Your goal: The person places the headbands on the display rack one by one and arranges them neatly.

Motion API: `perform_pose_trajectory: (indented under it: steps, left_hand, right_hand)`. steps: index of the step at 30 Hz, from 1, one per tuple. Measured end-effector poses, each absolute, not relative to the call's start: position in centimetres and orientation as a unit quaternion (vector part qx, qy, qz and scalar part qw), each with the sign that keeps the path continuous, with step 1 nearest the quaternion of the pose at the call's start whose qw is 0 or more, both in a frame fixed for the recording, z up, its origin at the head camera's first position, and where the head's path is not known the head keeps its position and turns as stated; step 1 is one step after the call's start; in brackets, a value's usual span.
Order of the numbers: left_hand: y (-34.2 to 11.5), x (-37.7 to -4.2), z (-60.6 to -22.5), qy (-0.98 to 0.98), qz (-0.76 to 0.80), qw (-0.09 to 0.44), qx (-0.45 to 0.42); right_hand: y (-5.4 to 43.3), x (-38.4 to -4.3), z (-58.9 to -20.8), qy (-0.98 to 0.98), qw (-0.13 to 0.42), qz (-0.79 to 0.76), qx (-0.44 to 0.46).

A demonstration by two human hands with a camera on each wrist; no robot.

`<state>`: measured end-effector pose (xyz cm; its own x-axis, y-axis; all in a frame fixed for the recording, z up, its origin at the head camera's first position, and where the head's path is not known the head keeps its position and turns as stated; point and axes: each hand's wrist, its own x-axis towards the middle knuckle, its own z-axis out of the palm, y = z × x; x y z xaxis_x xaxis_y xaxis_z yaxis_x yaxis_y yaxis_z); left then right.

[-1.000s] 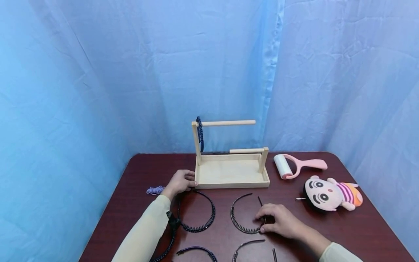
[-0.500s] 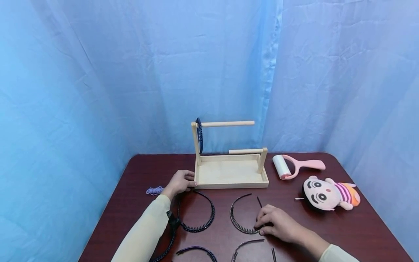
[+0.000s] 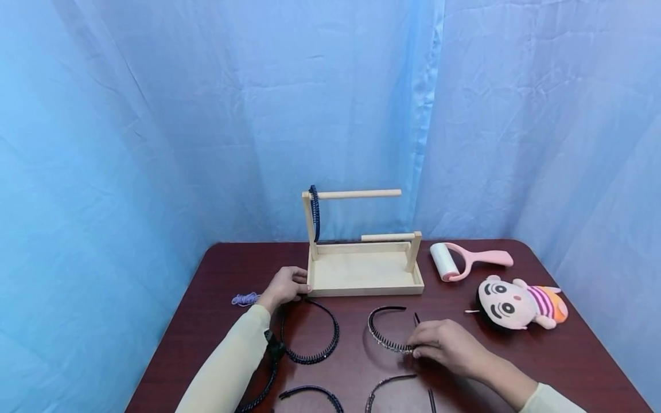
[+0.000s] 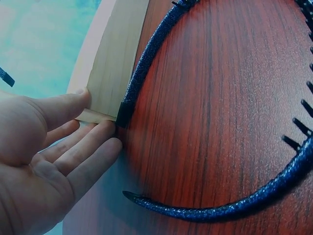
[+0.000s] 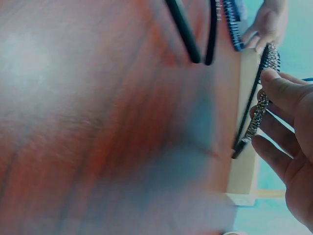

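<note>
My right hand [image 3: 449, 344] pinches a headband [image 3: 384, 339] by its right side, thumb and fingertips on its band. Silvery beads cover that headband [image 5: 257, 120], and its inner comb teeth show in the head view. It is raised off the table, a shadow beneath it. My left hand [image 3: 285, 285] holds the front left corner of a pale wooden stand [image 3: 361, 291], thumb on one side of the corner and fingers on the other. A dark blue headband [image 3: 316, 215] hangs at the left end of the stand's upper bar. Another glittery dark blue headband [image 4: 215, 213] lies beside my left fingers.
More headbands lie near the front, including a dark one [image 3: 312, 390] and a beaded one [image 3: 374, 393]. A pink-handled lint roller [image 3: 445, 263] and a plush doll [image 3: 518, 304] lie at the right. A purple string bundle [image 3: 245, 299] is left of my left hand.
The beaded headband has risen from the table in my right hand and tilted, its shadow now separate below. My left hand stays at the stand's corner.
</note>
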<state>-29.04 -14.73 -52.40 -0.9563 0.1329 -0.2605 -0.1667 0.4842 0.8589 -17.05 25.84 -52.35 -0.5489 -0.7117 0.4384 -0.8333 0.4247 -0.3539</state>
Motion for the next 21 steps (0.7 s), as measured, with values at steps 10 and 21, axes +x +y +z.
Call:
perform_pose_trajectory:
  steps: [10, 21]
  left_hand:
    - [-14.9, -29.0, -52.2, 0.841, 0.518, 0.153, -0.011]
    - [-14.9, -29.1, -52.2, 0.842, 0.516, 0.157, -0.015]
  right_hand:
    - [25.9, -16.6, -48.9, -0.831, 0.083, 0.380, 0.397]
    - [24.6, -16.1, -43.0, -0.809, 0.073, 0.483, 0.328]
